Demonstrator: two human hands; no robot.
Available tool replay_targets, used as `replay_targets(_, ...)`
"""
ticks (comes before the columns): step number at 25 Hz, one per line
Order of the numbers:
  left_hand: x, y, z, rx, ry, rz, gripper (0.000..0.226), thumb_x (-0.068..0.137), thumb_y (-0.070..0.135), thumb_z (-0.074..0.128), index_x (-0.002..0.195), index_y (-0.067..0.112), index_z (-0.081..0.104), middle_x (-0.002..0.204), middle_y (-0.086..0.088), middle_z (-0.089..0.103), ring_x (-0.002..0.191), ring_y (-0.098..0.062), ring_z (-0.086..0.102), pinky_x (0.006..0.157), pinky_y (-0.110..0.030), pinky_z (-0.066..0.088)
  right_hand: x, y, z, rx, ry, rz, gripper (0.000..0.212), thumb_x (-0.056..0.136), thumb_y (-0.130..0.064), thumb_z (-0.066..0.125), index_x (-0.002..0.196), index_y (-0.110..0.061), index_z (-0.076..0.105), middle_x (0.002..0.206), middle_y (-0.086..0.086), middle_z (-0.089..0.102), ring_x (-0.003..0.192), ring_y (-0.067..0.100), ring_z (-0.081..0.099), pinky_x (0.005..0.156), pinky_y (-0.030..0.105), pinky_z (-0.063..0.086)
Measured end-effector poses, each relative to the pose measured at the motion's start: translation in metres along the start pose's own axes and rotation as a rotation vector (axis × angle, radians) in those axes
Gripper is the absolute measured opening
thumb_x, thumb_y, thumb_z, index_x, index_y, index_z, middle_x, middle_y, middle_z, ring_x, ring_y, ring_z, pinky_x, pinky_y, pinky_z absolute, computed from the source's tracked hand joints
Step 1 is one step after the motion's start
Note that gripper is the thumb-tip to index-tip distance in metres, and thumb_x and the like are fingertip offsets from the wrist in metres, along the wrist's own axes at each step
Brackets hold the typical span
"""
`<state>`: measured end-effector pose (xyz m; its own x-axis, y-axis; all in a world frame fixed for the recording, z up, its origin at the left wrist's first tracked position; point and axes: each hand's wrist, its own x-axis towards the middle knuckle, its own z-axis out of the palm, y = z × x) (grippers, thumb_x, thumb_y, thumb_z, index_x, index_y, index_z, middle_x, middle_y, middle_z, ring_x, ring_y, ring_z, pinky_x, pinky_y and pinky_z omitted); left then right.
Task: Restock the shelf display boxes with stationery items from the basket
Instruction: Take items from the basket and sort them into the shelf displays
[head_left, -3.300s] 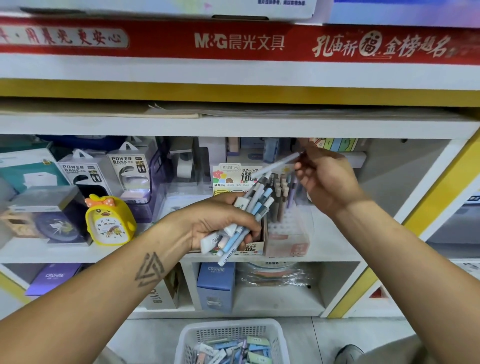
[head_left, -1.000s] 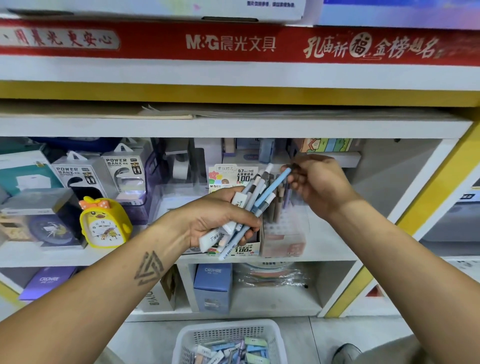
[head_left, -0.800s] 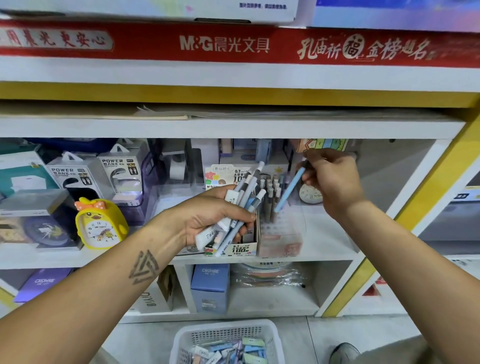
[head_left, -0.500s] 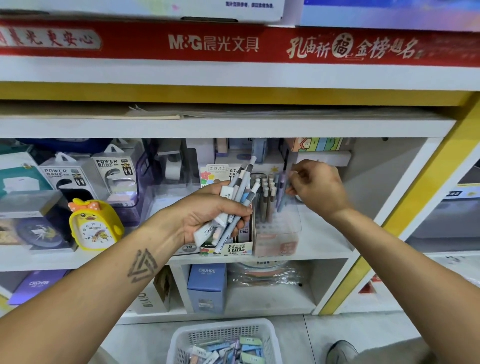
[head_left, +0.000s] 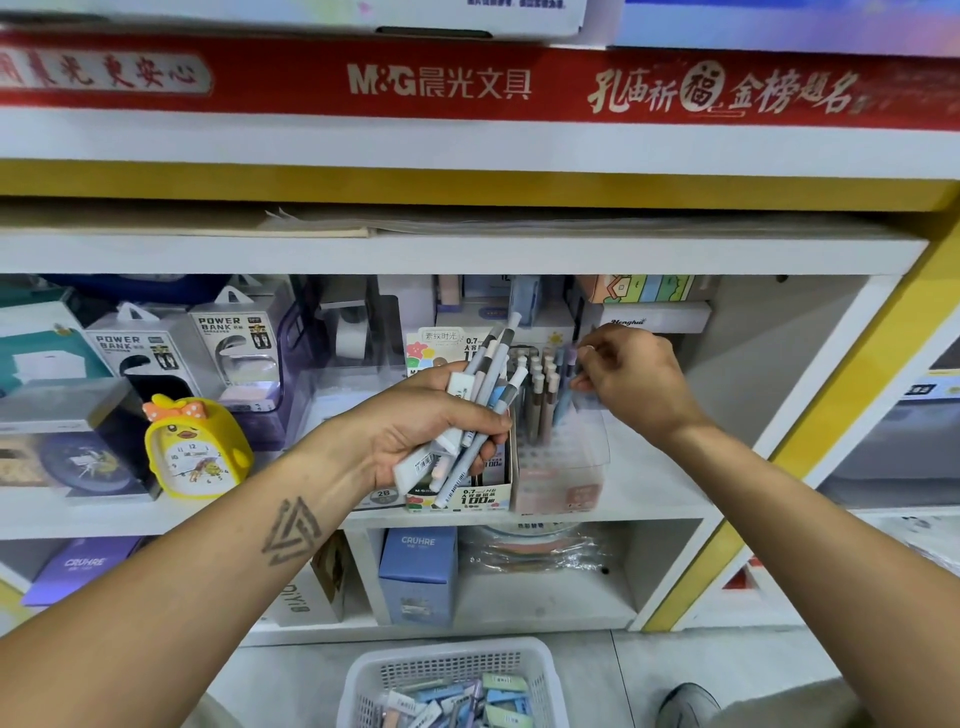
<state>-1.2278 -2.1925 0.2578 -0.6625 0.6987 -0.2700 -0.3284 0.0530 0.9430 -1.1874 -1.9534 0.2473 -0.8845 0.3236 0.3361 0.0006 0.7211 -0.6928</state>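
Note:
My left hand (head_left: 415, 431) grips a bundle of pens and small white erasers (head_left: 488, 374) in front of the middle shelf. Just right of it stands a clear display box (head_left: 566, 467) with several pens upright in its slots. My right hand (head_left: 639, 384) is at the box's top right, with thumb and forefinger curled round the top of a lilac pen (head_left: 571, 358) standing in the box. A printed cardboard pen box (head_left: 483, 496) sits partly hidden behind my left hand. The white basket (head_left: 369, 675) with more erasers and pens is on the floor below.
A yellow duck clock (head_left: 192, 447) and power bank packs (head_left: 234, 353) fill the shelf to the left. Blue and purple boxes (head_left: 418, 571) stand on the lower shelf. The upper shelf edge hangs low above the display box. A shoe (head_left: 688, 704) is beside the basket.
My right hand took a blue pen from the bundle, lowered it into the clear display box and now stays at the pen tops. My left hand has kept its grip on the bundle.

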Motion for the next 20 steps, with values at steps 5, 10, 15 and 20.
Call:
replay_targets(5,0.0,0.0,-0.001,-0.002,-0.006,0.0,0.031,0.08,-0.011,0.071,0.105,0.006,0.065,0.088,-0.024,0.066,0.061,-0.026,0.065,0.055,-0.032,0.053,0.001,0.001,0.002,-0.061,-0.01,-0.035,0.015,0.1,-0.013,0.054,0.095,-0.009,0.068,0.078,0.001,0.072,0.065,0.0,0.071,0.071,0.037,0.062)
replay_targets(10,0.0,0.0,0.0,0.005,-0.003,0.011,0.031,0.079,-0.011,0.072,0.104,0.006,0.066,0.086,-0.022,0.068,0.061,-0.026,0.065,0.055,-0.032,0.054,0.001,0.005,0.012,-0.151,0.011,-0.183,0.007,0.101,-0.016,0.055,0.104,-0.01,0.056,0.08,0.005,0.07,0.071,0.009,0.07,0.065,0.032,0.057)
replay_targets(15,-0.002,0.0,0.0,0.019,-0.02,0.026,0.029,0.081,-0.009,0.072,0.104,0.007,0.066,0.083,-0.019,0.068,0.062,-0.024,0.066,0.054,-0.031,0.055,0.002,0.001,0.013,-0.337,0.022,-0.292,0.019,0.097,-0.009,0.056,0.095,-0.004,0.074,0.097,0.012,0.067,0.086,0.025,0.064,0.076,0.023,0.046)
replay_targets(20,-0.002,0.001,0.005,0.028,0.01,0.068,0.029,0.081,-0.011,0.07,0.101,0.011,0.068,0.08,-0.019,0.066,0.058,-0.023,0.064,0.051,-0.03,0.054,-0.011,-0.041,0.01,0.388,-0.279,0.114,0.027,0.095,-0.045,0.064,0.077,-0.026,0.071,0.068,0.005,0.071,0.052,0.015,0.055,0.046,0.023,0.038)
